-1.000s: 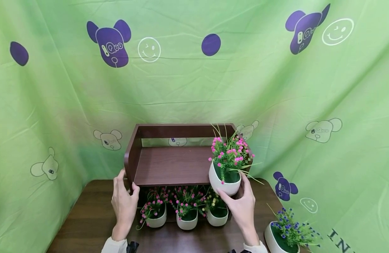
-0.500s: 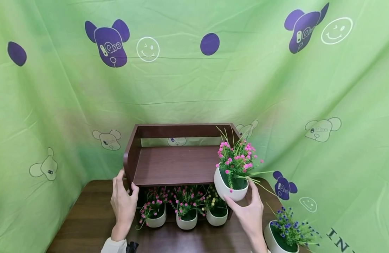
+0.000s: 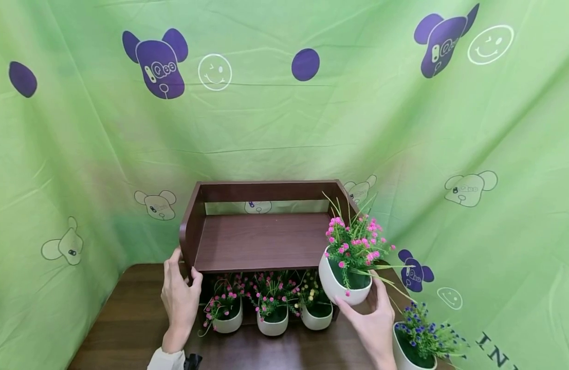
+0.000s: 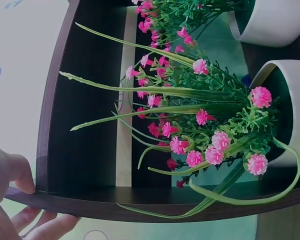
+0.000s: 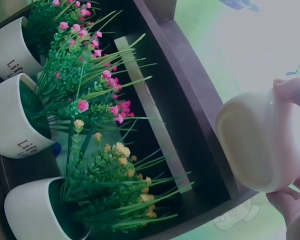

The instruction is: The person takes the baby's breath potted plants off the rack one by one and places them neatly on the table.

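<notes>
In the head view a dark brown two-tier shelf (image 3: 265, 241) stands on the wooden table. My left hand (image 3: 180, 298) grips its left side panel near the front edge, thumb on the front and fingers outside. My right hand (image 3: 372, 321) holds a white flowerpot (image 3: 342, 288) with pink artificial flowers (image 3: 355, 241), tilted, off the front right corner of the upper tier. The right wrist view looks at the underside of this held pot (image 5: 255, 145), thumb and fingers on opposite sides. In the left wrist view my left hand (image 4: 20, 200) pinches the panel's edge.
On the lower tier stand two pots of pink flowers, one left (image 3: 230, 322) and one middle (image 3: 272, 325), and a pot with yellow flowers (image 3: 317, 319) at right. A pot with blue flowers (image 3: 409, 354) stands at the table's right edge. A green patterned curtain (image 3: 265, 123) hangs behind.
My right hand has drawn the pink-flower pot right and down, from over the upper tier's right end to beyond its front corner. My left hand stays on the side panel.
</notes>
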`<state>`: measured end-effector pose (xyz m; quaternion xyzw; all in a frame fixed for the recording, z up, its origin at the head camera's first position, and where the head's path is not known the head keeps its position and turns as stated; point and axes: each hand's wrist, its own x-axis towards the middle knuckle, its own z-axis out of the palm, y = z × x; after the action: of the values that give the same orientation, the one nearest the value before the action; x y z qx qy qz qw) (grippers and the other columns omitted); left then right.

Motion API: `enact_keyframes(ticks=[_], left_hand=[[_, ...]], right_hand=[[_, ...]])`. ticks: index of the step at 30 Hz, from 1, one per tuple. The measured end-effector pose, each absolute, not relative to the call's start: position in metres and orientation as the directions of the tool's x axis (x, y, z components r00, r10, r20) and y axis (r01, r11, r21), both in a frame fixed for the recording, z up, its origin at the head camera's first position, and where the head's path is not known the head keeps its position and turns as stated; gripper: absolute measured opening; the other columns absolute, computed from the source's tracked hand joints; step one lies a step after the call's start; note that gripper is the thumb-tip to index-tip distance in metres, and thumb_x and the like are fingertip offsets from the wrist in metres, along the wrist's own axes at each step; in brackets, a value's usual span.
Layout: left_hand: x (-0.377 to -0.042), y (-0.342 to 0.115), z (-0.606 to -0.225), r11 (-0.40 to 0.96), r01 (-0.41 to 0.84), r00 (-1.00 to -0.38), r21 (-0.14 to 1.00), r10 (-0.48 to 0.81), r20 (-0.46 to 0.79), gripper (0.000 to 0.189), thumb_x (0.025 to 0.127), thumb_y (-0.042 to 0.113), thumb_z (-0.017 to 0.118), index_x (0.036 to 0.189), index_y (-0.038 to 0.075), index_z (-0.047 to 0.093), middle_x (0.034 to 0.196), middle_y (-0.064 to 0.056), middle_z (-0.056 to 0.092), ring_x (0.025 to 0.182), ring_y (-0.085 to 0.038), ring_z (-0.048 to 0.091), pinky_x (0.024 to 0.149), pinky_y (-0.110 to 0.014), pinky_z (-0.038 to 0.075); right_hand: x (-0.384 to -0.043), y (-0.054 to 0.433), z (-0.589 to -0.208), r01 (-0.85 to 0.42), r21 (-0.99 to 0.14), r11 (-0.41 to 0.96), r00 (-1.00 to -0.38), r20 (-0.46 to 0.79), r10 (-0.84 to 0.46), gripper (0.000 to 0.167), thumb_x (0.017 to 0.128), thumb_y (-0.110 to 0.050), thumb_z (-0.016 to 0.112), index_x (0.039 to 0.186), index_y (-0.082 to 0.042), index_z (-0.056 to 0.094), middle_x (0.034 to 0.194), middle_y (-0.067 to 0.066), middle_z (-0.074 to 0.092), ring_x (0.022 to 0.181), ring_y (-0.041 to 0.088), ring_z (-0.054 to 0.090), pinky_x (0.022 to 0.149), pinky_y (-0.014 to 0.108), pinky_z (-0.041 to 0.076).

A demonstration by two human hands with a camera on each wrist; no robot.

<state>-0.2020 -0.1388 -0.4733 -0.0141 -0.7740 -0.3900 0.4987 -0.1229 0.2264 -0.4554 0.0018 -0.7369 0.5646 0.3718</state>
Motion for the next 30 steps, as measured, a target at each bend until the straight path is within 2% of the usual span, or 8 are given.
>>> enact_keyframes(ticks=[7,21,30], left_hand=[[-0.202,-0.139,-0.473,0.698,0.410,-0.498,0.587,-0.367,0.785,0.064,0.082,-0.014,0.066,0.141,0.006,0.053,0.112,-0.023,0.063,0.078,-0.043,0.066,0.057,-0.055,0.056],[-0.202,-0.139,-0.474,0.702,0.409,-0.491,0.582,-0.368,0.789,0.063,0.081,-0.013,0.067,0.140,0.004,0.054,0.111,-0.023,0.063,0.079,-0.043,0.066,0.056,-0.054,0.054],[-0.202,-0.139,-0.474,0.706,0.411,-0.487,0.577,-0.365,0.793,0.063,0.081,-0.013,0.067,0.140,0.005,0.054,0.109,-0.023,0.063,0.074,-0.043,0.066,0.055,-0.054,0.054]], right_hand=[[-0.113,0.233,-0.459,-0.413,-0.825,0.386,-0.705,0.557,0.438,0.094,0.063,0.021,0.090,0.147,0.009,0.050,0.130,-0.015,0.062,0.121,-0.003,0.061,0.102,0.012,0.046],[-0.094,0.243,-0.467,-0.385,-0.821,0.421,-0.661,0.564,0.496,0.091,0.059,0.026,0.088,0.141,0.011,0.054,0.127,-0.017,0.062,0.118,-0.003,0.061,0.099,0.011,0.046],[-0.086,0.255,-0.485,-0.359,-0.815,0.455,-0.626,0.571,0.531,0.094,0.054,0.029,0.086,0.141,0.014,0.054,0.122,-0.023,0.059,0.112,-0.009,0.059,0.095,0.007,0.046]])
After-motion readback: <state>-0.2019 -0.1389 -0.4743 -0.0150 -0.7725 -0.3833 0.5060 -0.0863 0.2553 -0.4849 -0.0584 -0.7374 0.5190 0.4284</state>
